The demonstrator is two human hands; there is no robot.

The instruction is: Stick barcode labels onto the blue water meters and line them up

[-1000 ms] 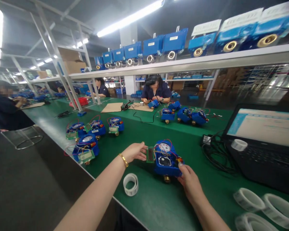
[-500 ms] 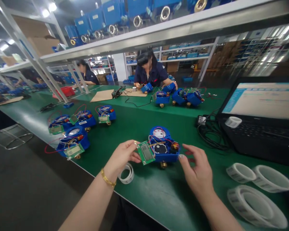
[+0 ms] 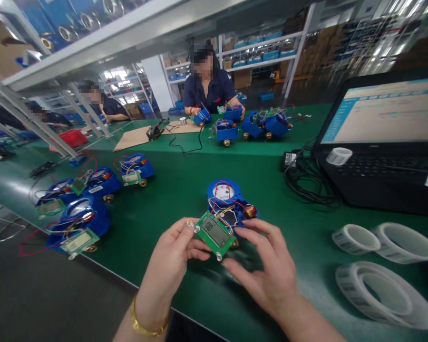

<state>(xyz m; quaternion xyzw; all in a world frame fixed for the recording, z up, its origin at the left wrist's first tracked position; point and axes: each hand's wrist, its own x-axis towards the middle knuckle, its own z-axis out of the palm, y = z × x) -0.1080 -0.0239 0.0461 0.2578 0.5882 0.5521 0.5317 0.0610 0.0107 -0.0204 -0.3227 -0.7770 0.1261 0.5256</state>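
Observation:
My left hand [image 3: 174, 251] pinches the left edge of a green circuit board [image 3: 204, 236] with a small LCD screen [image 3: 216, 231] showing digits. Wires run from the board to a blue water meter [image 3: 240, 202] just behind it on the bench. The meter has a round dial [image 3: 223, 191], and a brass fitting is partly hidden under the board. My right hand [image 3: 267, 266] is at the board's right corner, thumb and forefinger apart around it. Whether those fingertips touch the board I cannot tell.
Several blue meters [image 3: 102, 183] with wired boards stand to the left on the green bench [image 3: 178, 183]. A laptop [image 3: 378, 156], a coiled cable [image 3: 306, 185] and label rolls [image 3: 385, 294] lie to the right. A co-worker [image 3: 212, 88] handles meters across the bench, below an overhead shelf [image 3: 128, 42].
My right hand has moved left from beside the meter to the board's right corner. The board has turned more toward me and now covers the meter's front. The camera view has shifted.

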